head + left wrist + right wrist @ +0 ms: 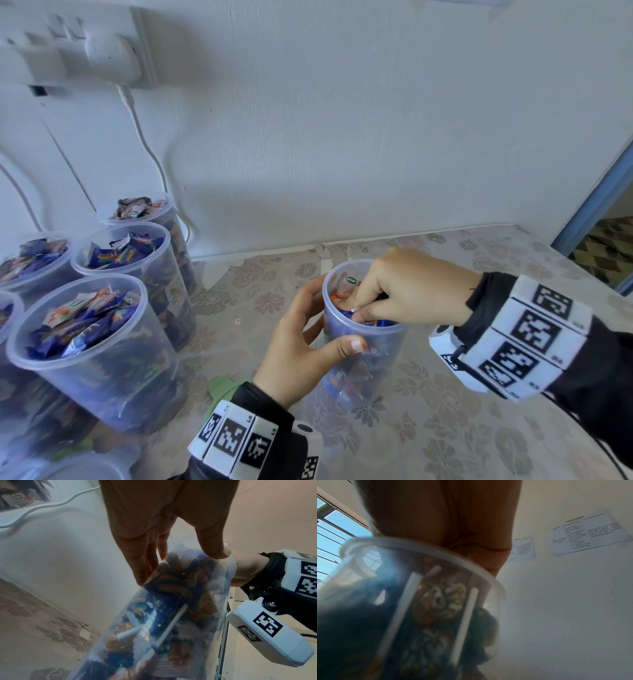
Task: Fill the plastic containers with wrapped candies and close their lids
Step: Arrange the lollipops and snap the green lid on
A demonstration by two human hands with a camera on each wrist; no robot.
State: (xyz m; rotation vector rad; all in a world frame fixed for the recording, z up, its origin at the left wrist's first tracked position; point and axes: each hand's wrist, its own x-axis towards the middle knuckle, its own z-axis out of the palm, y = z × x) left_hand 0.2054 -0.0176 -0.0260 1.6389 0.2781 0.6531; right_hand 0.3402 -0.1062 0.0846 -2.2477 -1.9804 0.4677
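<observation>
5 open containers stand grouped at 9 o'clock on the table [479,428], each heaped with wrapped candies and none lidded: the nearest container [92,356], 1 behind it [123,250], the rear container [144,209] by the wall, and 2 cut off at the left edge. You have the sixth container [359,335] at the centre, slightly toward 3 o'clock, and it looks close to full. My reading: filling is almost over, while every lid is still to go on. A pale round shape at 7 o'clock may be a lid; I cannot tell.

Your left hand [308,346] wraps that container's side, thumb across the near wall, fingers curled round the far side. Your right hand [407,291] reaches into the mouth from 3 o'clock, fingers bunched and bent down among the candies [349,284]; whether they pinch 1 or just press the heap down, I cannot tell.

Only the head view shows the other containers. The left wrist view shows your left fingers [137,563] lying together along the wall, and candy packed right down the container. The right wrist view is blurred, yet it alone shows the rim from below, a window at 9 o'clock and papers [589,532] taped on the wall at 2 o'clock.
</observation>
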